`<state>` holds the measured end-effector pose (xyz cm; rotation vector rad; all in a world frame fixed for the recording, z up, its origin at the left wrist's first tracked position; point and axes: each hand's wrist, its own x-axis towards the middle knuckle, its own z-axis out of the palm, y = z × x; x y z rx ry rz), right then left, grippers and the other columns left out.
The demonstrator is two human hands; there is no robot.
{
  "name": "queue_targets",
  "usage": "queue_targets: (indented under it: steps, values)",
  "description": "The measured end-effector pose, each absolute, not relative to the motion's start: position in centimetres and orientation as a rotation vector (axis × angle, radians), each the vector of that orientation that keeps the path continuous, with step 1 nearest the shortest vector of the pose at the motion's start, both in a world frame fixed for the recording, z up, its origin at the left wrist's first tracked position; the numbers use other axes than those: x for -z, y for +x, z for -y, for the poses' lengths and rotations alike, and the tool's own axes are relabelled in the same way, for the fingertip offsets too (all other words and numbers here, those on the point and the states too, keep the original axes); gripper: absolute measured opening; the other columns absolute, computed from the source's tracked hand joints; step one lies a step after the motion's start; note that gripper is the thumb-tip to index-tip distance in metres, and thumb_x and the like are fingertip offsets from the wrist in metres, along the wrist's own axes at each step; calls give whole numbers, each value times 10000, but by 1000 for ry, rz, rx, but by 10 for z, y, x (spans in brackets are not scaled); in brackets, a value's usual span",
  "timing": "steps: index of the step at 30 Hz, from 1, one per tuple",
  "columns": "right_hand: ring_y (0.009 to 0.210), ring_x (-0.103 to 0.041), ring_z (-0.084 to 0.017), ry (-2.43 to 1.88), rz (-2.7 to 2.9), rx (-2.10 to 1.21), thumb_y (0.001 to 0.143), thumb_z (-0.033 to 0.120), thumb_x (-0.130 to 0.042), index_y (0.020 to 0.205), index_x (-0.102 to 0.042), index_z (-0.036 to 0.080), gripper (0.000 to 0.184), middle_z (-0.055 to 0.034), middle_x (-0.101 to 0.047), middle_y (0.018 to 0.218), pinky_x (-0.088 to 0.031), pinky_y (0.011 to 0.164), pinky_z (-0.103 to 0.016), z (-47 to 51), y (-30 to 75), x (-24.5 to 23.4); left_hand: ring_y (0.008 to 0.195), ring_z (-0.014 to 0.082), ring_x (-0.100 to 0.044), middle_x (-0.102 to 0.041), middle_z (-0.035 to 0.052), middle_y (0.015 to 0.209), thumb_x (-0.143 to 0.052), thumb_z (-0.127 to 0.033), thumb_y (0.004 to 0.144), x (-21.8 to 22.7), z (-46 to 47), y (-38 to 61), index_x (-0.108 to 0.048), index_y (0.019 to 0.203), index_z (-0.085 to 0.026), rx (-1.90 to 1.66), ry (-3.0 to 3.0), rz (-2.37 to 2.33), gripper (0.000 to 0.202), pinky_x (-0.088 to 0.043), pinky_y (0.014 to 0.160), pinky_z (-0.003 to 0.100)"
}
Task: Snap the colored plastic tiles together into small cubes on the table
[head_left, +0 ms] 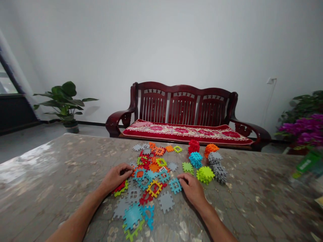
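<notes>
Left hand [118, 176] curled over the heap of flat tiles [147, 181] mid-table, grip unclear. Right hand [192, 189] half-closed, fingertips on a blue tile [175, 185]. Could snag interlocked neighbours and drag them toward the near edge, or nudge the stacked cubes [205, 161].

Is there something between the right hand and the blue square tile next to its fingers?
No, nothing visible stands between them. The right hand lies flat on the table, and its fingertips reach the edge of the blue tile; whether they actually touch it cannot be told. The left hand rests on the scattered tiles at the other side.
</notes>
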<state>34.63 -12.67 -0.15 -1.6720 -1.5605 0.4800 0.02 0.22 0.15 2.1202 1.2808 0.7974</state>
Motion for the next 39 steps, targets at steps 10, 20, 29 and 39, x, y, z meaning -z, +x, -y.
queue_targets:
  steps: [10, 20, 29, 39]
  values:
    - [849, -691, -236, -1611, 1405, -674, 828, 402, -496, 1038, -722, 225, 356, -35, -755, 878, -499, 791, -345, 124, 348, 9, 816, 226, -683, -754, 52, 849, -599, -474, 809, -3, 3, 2, -744, 808, -201, -803, 2164, -1260, 309, -523, 771, 314]
    - [892, -691, -239, -1633, 1435, -644, 811, 402, -491, 986, -736, 241, 342, -32, -760, 917, -493, 833, -357, 125, 349, 7, 803, 239, -692, -767, 51, 826, -606, -510, 757, -7, 1, 0, -744, 814, -198, -899, 1982, -1317, 346, -519, 762, 322]
    - [897, -686, -247, -1678, 1468, -612, 801, 412, -497, 982, -739, 241, 347, -35, -759, 929, -488, 831, -366, 126, 348, 3, 778, 228, -688, -767, 37, 801, -607, -531, 752, -6, -1, 0, -746, 820, -196, -887, 1928, -1295, 369, -519, 748, 307]
    - [917, -687, -245, -1632, 1479, -672, 781, 412, -553, 928, -752, 245, 299, -37, -764, 953, -492, 846, -358, 127, 347, 2, 827, 237, -698, -778, 44, 860, -608, -518, 758, -6, -1, 0, -753, 847, -201, -899, 1940, -1298, 360, -522, 790, 321]
